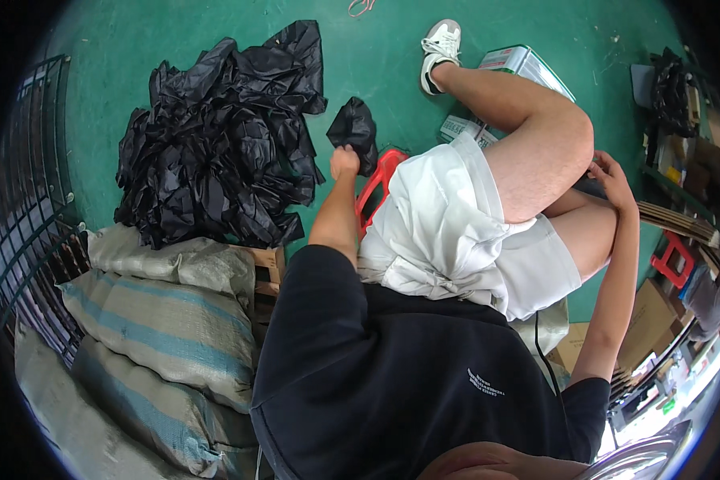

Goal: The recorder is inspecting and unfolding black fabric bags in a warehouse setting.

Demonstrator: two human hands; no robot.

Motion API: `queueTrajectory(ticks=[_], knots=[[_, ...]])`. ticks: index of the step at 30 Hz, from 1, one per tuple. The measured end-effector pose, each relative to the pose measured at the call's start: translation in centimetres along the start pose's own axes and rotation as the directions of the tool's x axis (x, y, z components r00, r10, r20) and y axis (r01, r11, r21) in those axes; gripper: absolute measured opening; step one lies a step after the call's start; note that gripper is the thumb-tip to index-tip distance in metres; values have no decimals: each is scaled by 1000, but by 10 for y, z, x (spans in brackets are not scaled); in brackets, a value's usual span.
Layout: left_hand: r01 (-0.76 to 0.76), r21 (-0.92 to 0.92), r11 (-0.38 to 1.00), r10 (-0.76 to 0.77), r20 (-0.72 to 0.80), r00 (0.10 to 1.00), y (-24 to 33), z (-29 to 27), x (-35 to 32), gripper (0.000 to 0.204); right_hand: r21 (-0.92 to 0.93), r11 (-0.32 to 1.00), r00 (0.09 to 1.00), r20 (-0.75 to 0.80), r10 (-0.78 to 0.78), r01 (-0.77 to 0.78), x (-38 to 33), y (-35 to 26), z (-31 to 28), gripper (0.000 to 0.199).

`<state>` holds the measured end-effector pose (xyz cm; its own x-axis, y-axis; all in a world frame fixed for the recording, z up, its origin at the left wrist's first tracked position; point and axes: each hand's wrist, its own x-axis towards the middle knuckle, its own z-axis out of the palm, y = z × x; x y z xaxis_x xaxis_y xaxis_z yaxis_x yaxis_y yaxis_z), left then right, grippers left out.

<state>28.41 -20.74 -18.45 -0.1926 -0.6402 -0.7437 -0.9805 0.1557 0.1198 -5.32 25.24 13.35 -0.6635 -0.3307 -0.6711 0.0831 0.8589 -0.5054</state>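
My left hand (345, 162) is closed on the edge of a small crumpled black plastic bag (354, 128), held out over the green floor. Just left of it lies a big heap of black plastic bags (216, 144), all creased and tangled. My right hand (612, 182) is beside my bent knee, its fingers curled, partly hidden behind the leg. A dark thing (590, 187) shows next to those fingers; whether they grip it is unclear.
Stuffed woven sacks (160, 328) with blue stripes are stacked at the left, near a metal rack (28, 216). A red plastic stool (381, 180) is beside my thigh. A white and green carton (528, 68) sits beyond my leg. Cardboard (648, 320) and shelving line the right.
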Motion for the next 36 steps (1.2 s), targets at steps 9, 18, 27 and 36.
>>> queueTrajectory(ticks=[9,18,27,36], knots=[[-308,-945,107,567,-196,800,151,-166,-75,37,-76,980,974,-122,-192,184,4,-30,1,29],[-315,-940,-130,958,-201,206,345,-227,-298,38,96,872,830,-372,-415,479,-13,-50,-4,46],[-359,-909,213,963,257,-80,494,-159,-421,37,-133,557,104,-922,-373,820,20,-78,-70,28],[-989,-117,86,774,633,-8,524,-128,-335,60,575,574,639,-761,112,583,52,-14,-96,17]])
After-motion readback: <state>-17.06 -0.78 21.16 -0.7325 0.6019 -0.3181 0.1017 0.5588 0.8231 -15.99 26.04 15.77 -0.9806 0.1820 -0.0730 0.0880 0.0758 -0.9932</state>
